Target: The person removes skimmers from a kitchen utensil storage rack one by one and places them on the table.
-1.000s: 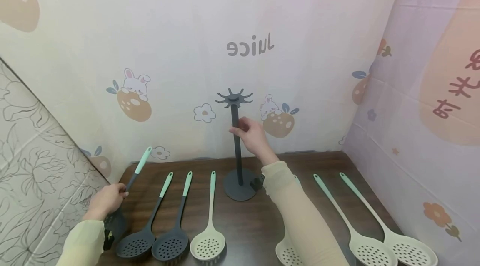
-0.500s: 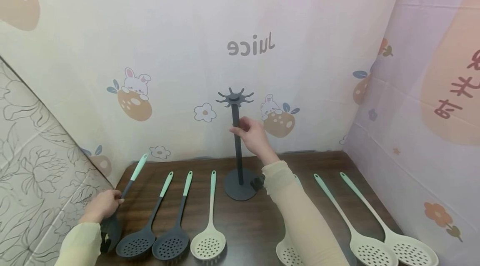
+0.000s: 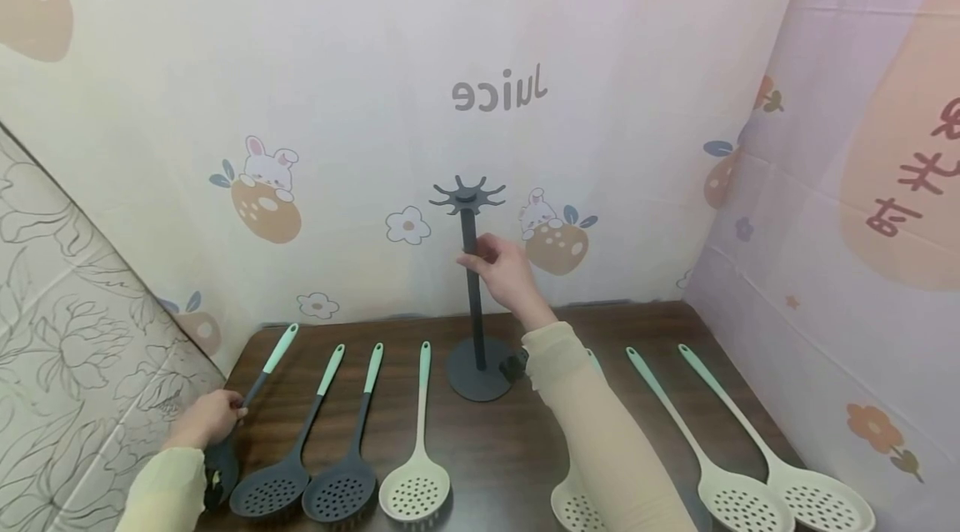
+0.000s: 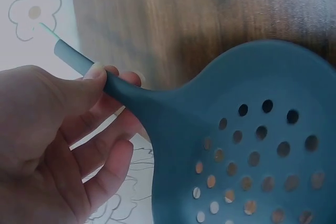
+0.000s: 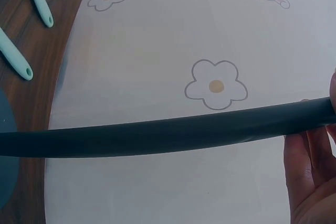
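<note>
At the table's left end my left hand [image 3: 206,418] pinches a dark grey skimmer with a mint-green handle tip [image 3: 281,348]. In the left wrist view, thumb and fingers grip its shaft just above the perforated skimmer head [image 4: 178,124]. My right hand [image 3: 504,269] holds the pole of a dark utensil stand [image 3: 476,311], below its ring of hooks. The right wrist view shows the fingers [image 5: 299,169] at the pole's far end. Nothing hangs on the hooks.
Beside the left hand lie two dark skimmers [image 3: 270,489] [image 3: 340,489] and a cream skimmer [image 3: 415,489]. Several cream skimmers [image 3: 746,499] lie on the right, one partly under the right forearm. Patterned cloth walls [image 3: 360,98] enclose the wooden table [image 3: 510,449] behind and at both sides.
My left hand has lowered the dark skimmer toward the table, and its handle tip has dropped. The right hand and the stand have stayed in place.
</note>
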`<state>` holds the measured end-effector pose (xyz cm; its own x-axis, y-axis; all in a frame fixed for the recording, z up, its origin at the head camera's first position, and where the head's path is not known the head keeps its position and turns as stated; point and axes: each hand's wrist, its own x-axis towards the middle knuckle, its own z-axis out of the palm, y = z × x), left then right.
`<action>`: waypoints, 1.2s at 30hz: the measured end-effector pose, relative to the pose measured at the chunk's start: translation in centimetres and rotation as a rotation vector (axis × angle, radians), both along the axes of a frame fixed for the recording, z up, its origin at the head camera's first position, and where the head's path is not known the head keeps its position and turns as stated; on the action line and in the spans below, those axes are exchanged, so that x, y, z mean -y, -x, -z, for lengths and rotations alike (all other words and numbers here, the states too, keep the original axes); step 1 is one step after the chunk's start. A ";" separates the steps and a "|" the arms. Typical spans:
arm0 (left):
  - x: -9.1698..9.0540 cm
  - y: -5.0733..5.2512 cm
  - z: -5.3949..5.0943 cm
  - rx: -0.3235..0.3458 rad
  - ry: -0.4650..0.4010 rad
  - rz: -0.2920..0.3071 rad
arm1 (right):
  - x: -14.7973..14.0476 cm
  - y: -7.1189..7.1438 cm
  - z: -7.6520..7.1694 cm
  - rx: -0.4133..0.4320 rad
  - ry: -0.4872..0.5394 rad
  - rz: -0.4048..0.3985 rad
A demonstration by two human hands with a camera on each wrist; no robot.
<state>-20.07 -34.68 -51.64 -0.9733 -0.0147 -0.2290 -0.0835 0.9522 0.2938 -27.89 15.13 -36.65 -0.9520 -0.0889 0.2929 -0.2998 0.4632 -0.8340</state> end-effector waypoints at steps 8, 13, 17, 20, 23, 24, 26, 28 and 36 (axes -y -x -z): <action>0.0 -0.1 0.4 0.001 0.014 -0.002 | 0.1 0.0 0.2 -0.005 0.015 0.008; -0.1 -0.4 0.6 0.014 0.020 -0.025 | 0.1 -0.1 0.3 0.003 0.013 0.006; 0.1 -0.5 0.9 0.032 0.023 -0.041 | 0.1 -0.1 0.4 0.004 0.015 0.009; 0.1 -0.5 1.0 0.041 0.032 -0.061 | 0.0 0.0 0.4 0.001 0.013 0.015; 0.1 -0.4 1.1 0.039 0.049 -0.083 | -0.1 0.0 0.3 0.000 0.013 0.017; 0.1 -0.4 1.1 0.037 0.054 -0.089 | -0.1 0.0 0.3 0.000 0.014 0.015; 0.1 -0.4 1.2 0.038 0.062 -0.100 | -0.1 -0.1 0.3 0.002 0.015 0.010; 0.1 -0.4 1.4 0.037 0.069 -0.104 | 0.0 -0.1 0.3 0.004 0.014 0.008; 0.5 -0.6 1.8 0.039 0.061 -0.118 | 0.1 0.0 0.3 0.003 0.008 0.005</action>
